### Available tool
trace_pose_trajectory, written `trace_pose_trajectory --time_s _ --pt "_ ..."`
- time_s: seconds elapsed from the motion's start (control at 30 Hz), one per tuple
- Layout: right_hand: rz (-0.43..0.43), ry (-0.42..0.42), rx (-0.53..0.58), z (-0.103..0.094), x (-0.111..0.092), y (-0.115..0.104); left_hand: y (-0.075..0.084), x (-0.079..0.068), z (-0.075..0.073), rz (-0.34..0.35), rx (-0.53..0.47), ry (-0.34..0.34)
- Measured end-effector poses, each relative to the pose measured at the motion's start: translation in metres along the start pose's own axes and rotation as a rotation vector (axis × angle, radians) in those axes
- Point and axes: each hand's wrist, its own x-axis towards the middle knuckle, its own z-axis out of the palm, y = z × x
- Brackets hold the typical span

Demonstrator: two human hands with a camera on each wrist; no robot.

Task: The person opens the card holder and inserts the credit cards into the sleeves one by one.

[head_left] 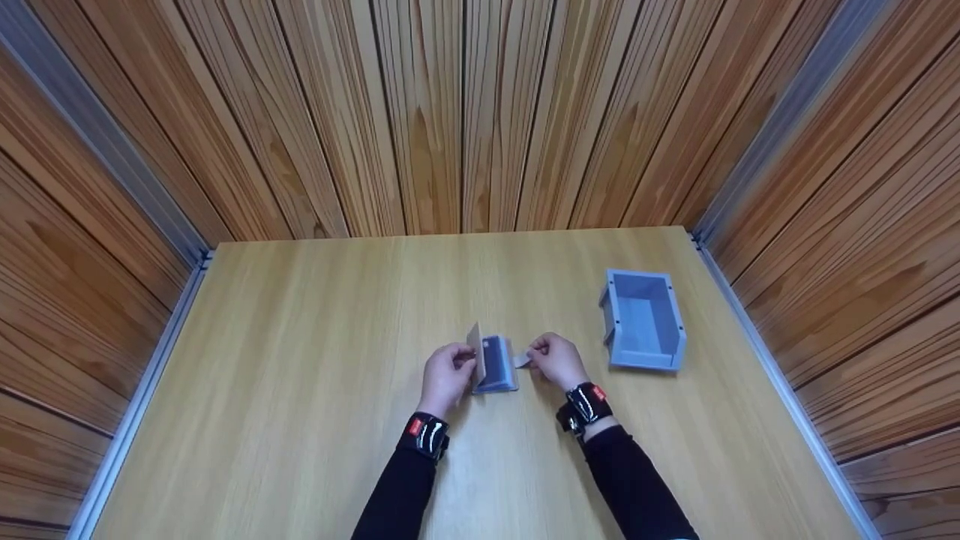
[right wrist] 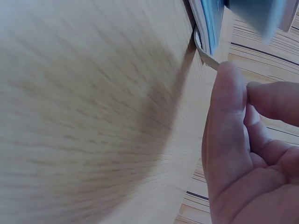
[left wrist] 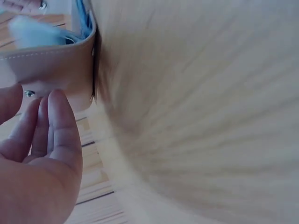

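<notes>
A small card holder point(head_left: 495, 364) with a beige leather-like cover and bluish clear sleeves lies open on the table. Its left cover flap point(head_left: 478, 356) stands nearly upright. My left hand point(head_left: 448, 375) is at the outer face of that flap, fingertips on or very near it, around a metal snap point(left wrist: 29, 94). On the other side, my right hand point(head_left: 559, 361) pinches the end of the holder's short strap point(right wrist: 207, 59) between thumb and forefinger. The strap runs from the holder's right edge, and its tip is hidden by the fingers. Blurred sleeves point(left wrist: 37, 33) rise inside the cover.
A blue-grey open plastic bin point(head_left: 645, 360) stands on the table to the right of my right hand. Wood-plank walls point(head_left: 465, 112) and metal frame rails point(head_left: 142, 397) bound the light wooden table point(head_left: 300, 360).
</notes>
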Motion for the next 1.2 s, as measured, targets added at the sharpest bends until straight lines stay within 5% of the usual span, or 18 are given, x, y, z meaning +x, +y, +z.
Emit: trace_pose_trajectory --time_s 0.13,0.3,0.67,1.2 --pt "0.013 -0.002 -0.003 0.0 0.0 -0.001 0.0 0.0 0.006 0.083 0.117 0.008" --pt "0.005 -0.005 -0.019 0.001 0.0 -0.002 0.002 -0.001 0.013 0.104 0.201 -0.014" --pt "-0.131 0.015 -0.093 0.008 0.0 -0.008 0.001 -0.001 0.022 0.267 0.363 0.009" --pt "-0.213 0.01 -0.125 0.024 0.003 -0.019 -0.004 0.002 0.025 0.296 0.42 -0.011"
